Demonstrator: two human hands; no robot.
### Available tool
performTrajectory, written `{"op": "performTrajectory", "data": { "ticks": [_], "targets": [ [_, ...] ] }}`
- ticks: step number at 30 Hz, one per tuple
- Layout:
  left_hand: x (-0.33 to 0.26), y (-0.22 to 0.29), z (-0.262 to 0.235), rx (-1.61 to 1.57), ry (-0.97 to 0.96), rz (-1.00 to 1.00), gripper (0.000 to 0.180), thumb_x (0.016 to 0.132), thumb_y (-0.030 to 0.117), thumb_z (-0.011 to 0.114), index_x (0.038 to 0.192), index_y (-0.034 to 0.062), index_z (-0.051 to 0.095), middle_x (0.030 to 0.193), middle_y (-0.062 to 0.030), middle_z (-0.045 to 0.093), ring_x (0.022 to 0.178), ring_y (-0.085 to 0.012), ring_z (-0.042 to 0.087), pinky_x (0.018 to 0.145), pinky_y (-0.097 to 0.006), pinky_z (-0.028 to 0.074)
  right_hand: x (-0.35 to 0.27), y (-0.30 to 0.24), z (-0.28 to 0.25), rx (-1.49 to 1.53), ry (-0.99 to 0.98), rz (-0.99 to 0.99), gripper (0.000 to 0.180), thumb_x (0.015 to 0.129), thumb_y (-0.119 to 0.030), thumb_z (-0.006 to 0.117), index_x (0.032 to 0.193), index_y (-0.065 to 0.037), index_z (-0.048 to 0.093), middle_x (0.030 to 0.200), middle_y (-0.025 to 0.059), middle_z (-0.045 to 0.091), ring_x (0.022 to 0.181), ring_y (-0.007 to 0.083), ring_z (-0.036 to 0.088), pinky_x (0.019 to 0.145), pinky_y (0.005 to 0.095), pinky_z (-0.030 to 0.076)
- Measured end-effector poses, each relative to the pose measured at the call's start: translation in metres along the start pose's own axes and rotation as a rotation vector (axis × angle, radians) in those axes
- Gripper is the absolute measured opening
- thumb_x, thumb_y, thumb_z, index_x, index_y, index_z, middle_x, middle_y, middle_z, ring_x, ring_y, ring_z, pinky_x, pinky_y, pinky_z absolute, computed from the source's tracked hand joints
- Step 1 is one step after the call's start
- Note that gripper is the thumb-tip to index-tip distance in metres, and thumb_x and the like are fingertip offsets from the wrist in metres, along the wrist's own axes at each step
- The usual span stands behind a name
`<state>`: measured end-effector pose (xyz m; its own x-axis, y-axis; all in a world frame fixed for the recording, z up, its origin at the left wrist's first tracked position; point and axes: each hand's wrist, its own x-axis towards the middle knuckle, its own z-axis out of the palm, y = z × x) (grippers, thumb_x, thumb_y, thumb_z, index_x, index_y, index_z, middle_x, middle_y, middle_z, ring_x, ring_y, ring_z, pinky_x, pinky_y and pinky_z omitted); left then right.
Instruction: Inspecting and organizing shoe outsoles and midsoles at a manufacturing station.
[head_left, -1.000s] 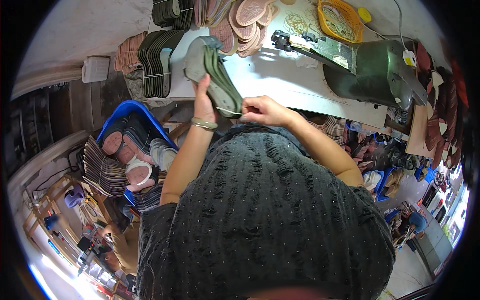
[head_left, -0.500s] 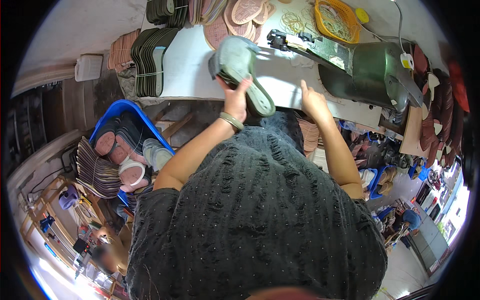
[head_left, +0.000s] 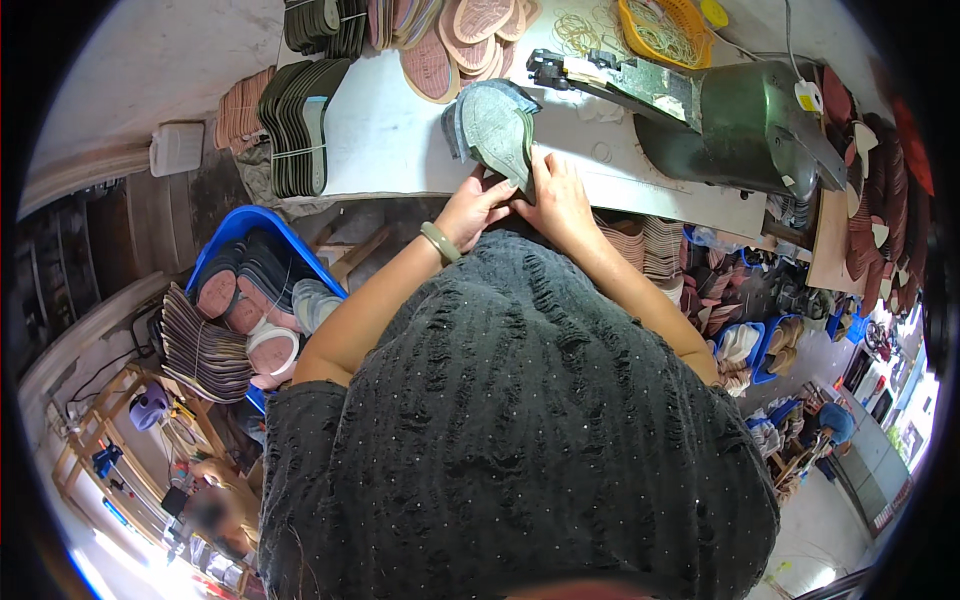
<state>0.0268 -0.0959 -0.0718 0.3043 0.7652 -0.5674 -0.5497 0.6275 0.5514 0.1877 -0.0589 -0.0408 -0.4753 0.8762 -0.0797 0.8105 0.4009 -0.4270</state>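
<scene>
A small stack of grey-green insoles (head_left: 497, 125) is held over the near edge of the white table (head_left: 385, 135). Its wide ends point away from me and lie slightly fanned out, with darker layers showing at the left. My left hand (head_left: 470, 212), a pale bangle at its wrist, grips the near end of the stack from the left. From the right, my right hand (head_left: 560, 205) closes on the same end, fingers along the stack's edge. The narrow near ends are partly hidden by both hands.
Tied dark insole stacks (head_left: 295, 130) stand at the table's left, and loose pink-brown insoles (head_left: 432, 65) lie at the back. A dark green sewing machine (head_left: 740, 125) and a yellow basket (head_left: 668, 40) of bands occupy the right. Below left is a filled blue bin (head_left: 325, 275).
My right hand has moved left from beside the stack and taken hold of it. The insoles have turned, wide ends now away from me, and their near ends have come together between both hands.
</scene>
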Motion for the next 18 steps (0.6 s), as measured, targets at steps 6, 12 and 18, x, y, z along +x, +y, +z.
{"op": "performTrajectory", "data": {
  "ticks": [6, 12, 18],
  "targets": [
    [-0.016, 0.011, -0.026, 0.209, 0.085, -0.106, 0.036, 0.093, 0.019, 0.055, 0.124, 0.0029, 0.046, 0.112, -0.0038, 0.058, 0.098, -0.0111, 0.059, 0.081, -0.024, 0.051, 0.004, 0.004, -0.014, 0.078, -0.046, -0.036, 0.075, 0.062, -0.015, 0.079, 0.126, -0.002, 0.042, 0.103, 0.0203, 0.05, 0.1, 0.0372, 0.05, 0.086, 0.043, 0.044],
    [-0.01, 0.01, -0.055, 0.18, 0.156, -0.032, 0.036, 0.093, 0.016, 0.054, 0.124, 0.0019, 0.045, 0.11, -0.0051, 0.06, 0.095, -0.0121, 0.061, 0.078, -0.021, 0.051, 0.01, 0.007, -0.018, 0.001, -0.144, -0.03, 0.073, 0.065, -0.021, 0.077, 0.124, 0.004, 0.042, 0.102, 0.0208, 0.051, 0.098, 0.0365, 0.053, 0.085, 0.0411, 0.046],
    [-0.008, 0.01, -0.05, 0.192, 0.126, -0.056, 0.036, 0.092, 0.016, 0.056, 0.124, 0.0029, 0.046, 0.101, -0.0019, 0.06, 0.086, -0.0062, 0.059, 0.069, -0.016, 0.049, 0.019, 0.001, -0.03, -0.08, -0.206, -0.037, 0.075, 0.066, -0.023, 0.077, 0.125, 0.005, 0.041, 0.101, 0.0205, 0.051, 0.097, 0.0359, 0.054, 0.084, 0.0404, 0.047]
  ]
}}
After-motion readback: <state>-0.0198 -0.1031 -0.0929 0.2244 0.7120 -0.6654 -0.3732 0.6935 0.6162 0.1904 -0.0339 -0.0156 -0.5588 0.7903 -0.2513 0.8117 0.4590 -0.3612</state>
